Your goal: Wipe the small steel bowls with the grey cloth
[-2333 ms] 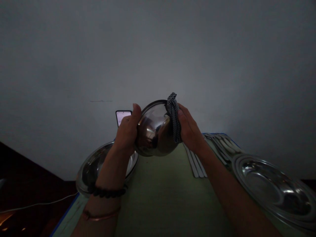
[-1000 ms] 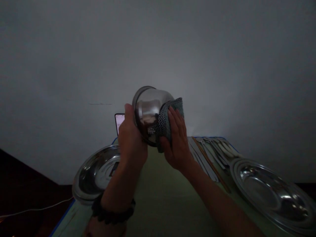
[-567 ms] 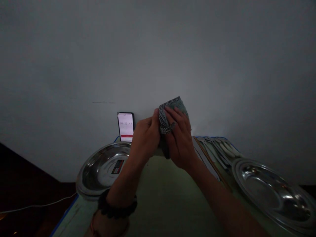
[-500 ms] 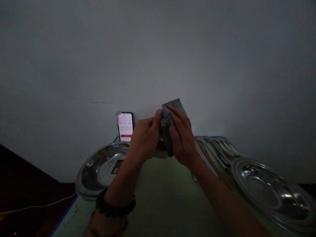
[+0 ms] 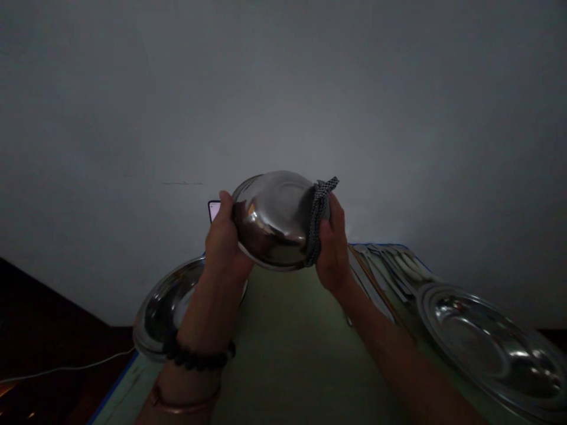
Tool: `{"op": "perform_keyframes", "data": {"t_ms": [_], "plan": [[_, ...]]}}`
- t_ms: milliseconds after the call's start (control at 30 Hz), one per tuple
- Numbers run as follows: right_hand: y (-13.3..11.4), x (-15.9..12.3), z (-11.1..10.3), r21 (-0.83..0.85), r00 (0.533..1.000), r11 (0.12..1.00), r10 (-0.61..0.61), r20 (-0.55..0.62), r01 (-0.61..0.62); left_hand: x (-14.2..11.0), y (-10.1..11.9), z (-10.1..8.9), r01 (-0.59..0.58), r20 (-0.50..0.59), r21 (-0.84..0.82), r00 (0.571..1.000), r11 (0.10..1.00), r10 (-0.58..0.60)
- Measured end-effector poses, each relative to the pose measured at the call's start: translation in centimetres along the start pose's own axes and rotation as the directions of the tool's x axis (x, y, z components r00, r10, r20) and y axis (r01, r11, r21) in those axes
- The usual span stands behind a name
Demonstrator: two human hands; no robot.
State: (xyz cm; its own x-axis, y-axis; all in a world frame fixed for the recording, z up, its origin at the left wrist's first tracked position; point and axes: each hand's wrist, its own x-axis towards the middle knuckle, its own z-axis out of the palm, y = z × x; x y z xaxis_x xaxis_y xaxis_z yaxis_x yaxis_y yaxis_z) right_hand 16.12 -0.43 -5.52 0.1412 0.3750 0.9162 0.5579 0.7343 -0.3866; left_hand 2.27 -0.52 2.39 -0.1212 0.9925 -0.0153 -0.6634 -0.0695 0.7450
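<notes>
A shiny metal bowl [image 5: 277, 221] is held up in front of the wall, its rounded outside turned toward me. My left hand [image 5: 225, 242] grips the bowl's left rim, thumb on top. On the other side, my right hand [image 5: 333, 248] is closed on a checked grey cloth [image 5: 315, 221] that is folded over the right edge of the bowl. The fingers behind the bowl are hidden. A black bead bracelet sits on my left wrist.
On the left of the green tabletop [image 5: 287, 342] stands a large metal basin [image 5: 155, 313], partly behind my forearm. A phone [image 5: 213, 208] leans at the wall. Several utensils [image 5: 390, 271] lie at the back right, beside stacked metal basins [image 5: 469, 336]. A white cable [image 5: 75, 370] runs off left.
The bowl, mostly hidden behind the hands before, now shows its outside. My left hand has moved left to its rim. The cloth has shifted to the bowl's right edge. The phone is now mostly covered.
</notes>
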Motion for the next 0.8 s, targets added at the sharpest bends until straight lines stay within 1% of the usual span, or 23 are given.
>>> {"op": "perform_keyframes", "data": {"t_ms": [100,167,200,267,367,433,500,533,567,600,633,667,733,800], "plan": [[-1.4,-0.5,0.3,-0.129,0.992,0.985,-0.108,0.071,0.116,-0.2,0.0,0.3,-0.002,0.014,-0.106,1.0,0.994,0.004],[-1.9,-0.7,0.5,-0.213,0.983,0.963,-0.142,0.12,0.165,-0.5,-0.3,0.5,0.003,0.036,-0.098,0.999,0.995,0.0],[-2.0,-0.7,0.5,-0.24,0.978,0.953,-0.155,0.137,0.184,-0.6,-0.5,0.6,0.002,0.048,-0.066,0.999,0.998,0.001],[-2.2,-0.7,0.5,-0.261,0.971,0.941,-0.18,0.16,0.217,-0.9,-0.8,0.7,-0.031,0.069,0.052,0.997,0.998,0.027],[-2.5,-0.1,0.0,-0.241,0.964,0.941,-0.196,0.181,0.236,-1.2,-0.9,0.6,-0.104,0.087,0.248,0.993,0.963,0.085],[-2.7,0.4,-0.6,-0.221,0.959,0.947,-0.187,0.214,0.234,-1.5,-0.7,0.4,-0.183,0.141,0.428,0.981,0.885,0.135],[-2.7,1.0,-1.2,-0.165,0.956,0.964,-0.163,0.244,0.207,-1.8,-0.5,0.3,-0.303,0.251,0.596,0.95,0.743,0.186],[-2.7,1.3,-1.5,-0.122,0.955,0.976,-0.146,0.257,0.182,-1.9,-0.5,0.3,-0.35,0.304,0.656,0.933,0.669,0.191],[-2.5,1.5,-1.7,-0.077,0.955,0.985,-0.128,0.266,0.153,-2.0,-0.4,0.2,-0.372,0.333,0.694,0.925,0.617,0.182],[-2.3,1.7,-1.9,-0.033,0.956,0.992,-0.111,0.273,0.124,-2.1,-0.4,0.2,-0.369,0.339,0.719,0.926,0.589,0.168],[-2.1,1.8,-2.0,0.004,0.957,0.995,-0.095,0.274,0.098,-2.0,-0.4,0.0,-0.351,0.331,0.734,0.932,0.581,0.146],[-1.8,1.9,-2.0,0.031,0.959,0.997,-0.08,0.272,0.075,-1.9,-0.3,-0.1,-0.327,0.316,0.737,0.94,0.592,0.126],[-1.3,2.0,-2.0,0.07,0.968,0.997,-0.047,0.245,0.03,-1.5,-0.3,-0.6,-0.262,0.276,0.705,0.957,0.659,0.085],[-0.8,2.1,-2.0,0.111,0.98,0.993,0.018,0.199,-0.041,-1.0,-0.2,-1.0,-0.198,0.216,0.638,0.974,0.744,0.073]]}}
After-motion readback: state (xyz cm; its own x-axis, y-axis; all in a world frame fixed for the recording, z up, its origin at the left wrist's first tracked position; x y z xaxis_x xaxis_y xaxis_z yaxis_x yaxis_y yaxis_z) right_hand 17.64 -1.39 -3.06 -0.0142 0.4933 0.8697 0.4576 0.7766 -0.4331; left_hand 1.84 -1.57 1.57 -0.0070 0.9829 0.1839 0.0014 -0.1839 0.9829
